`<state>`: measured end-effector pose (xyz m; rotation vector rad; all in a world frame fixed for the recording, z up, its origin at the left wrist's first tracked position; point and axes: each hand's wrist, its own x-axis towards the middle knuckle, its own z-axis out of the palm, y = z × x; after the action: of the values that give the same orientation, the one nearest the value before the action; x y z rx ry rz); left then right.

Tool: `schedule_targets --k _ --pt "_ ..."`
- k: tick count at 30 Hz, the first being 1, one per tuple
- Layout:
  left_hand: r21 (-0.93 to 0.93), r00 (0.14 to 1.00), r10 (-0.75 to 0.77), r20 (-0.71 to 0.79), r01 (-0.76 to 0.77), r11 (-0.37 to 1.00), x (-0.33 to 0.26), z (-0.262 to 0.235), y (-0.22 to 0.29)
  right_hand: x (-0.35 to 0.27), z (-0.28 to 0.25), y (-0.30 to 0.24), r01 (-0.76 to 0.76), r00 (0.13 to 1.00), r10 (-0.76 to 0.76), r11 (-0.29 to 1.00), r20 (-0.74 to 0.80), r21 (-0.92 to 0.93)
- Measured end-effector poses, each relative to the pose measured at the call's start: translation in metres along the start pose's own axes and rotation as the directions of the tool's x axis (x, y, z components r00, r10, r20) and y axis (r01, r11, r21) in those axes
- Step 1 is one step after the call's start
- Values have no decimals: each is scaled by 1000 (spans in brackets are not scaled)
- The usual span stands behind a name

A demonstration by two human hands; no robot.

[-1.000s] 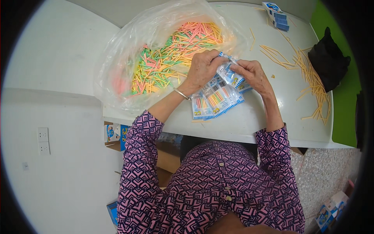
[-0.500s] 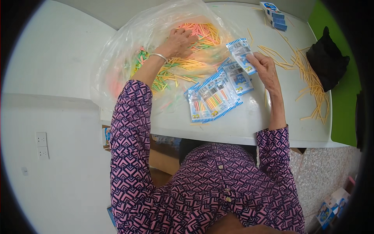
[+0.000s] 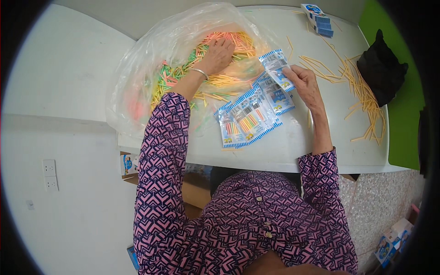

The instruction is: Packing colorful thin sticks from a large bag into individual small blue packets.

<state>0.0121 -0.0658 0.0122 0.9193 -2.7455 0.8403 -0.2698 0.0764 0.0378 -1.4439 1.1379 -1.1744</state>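
My left hand (image 3: 219,56) reaches into a large clear plastic bag (image 3: 130,85) on the table. Its bent fingers are slightly apart and rest on a heap of thin pink, yellow and green sticks (image 3: 238,42); the fingertips are partly hidden among them. Between the thumb and fingers of my right hand (image 3: 305,85) is a small blue-and-white packet (image 3: 274,64), held by its right side. Below it several similar packets (image 3: 250,118) lie overlapping in a fan, with coloured sticks showing through their windows.
Loose pale-yellow sticks (image 3: 362,87) lie scattered on the white table (image 3: 284,151) at right, beside a black cloth bundle (image 3: 384,68) and a green panel (image 3: 403,133). A stack of blue-and-white packets (image 3: 318,20) stands far right. Boxes (image 3: 389,243) sit on the floor.
My left hand has moved right and slightly nearer within the heap, its fingers drawn closer together. The right hand with the packet has shifted slightly left in the picture.
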Motion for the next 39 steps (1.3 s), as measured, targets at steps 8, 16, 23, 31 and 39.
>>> schedule_targets --k 8,16,23,31,39 --pt "-14 982 -191 6 191 982 -12 -22 8 4 -3 12 -2 997 5 999 -74 33" --pt "-554 818 -445 363 574 603 -3 -76 -11 54 21 -7 118 987 -76 939 -140 322" --pt "-817 842 -117 526 539 206 2 -119 2 119 79 -36 191 981 -170 793 -91 578" --pt "-717 764 164 624 644 -269 -7 -93 5 129 112 -29 -43 981 -78 801 176 597" --pt "-566 794 227 564 572 -594 -7 -80 8 136 109 -22 -56 957 -79 894 280 444"
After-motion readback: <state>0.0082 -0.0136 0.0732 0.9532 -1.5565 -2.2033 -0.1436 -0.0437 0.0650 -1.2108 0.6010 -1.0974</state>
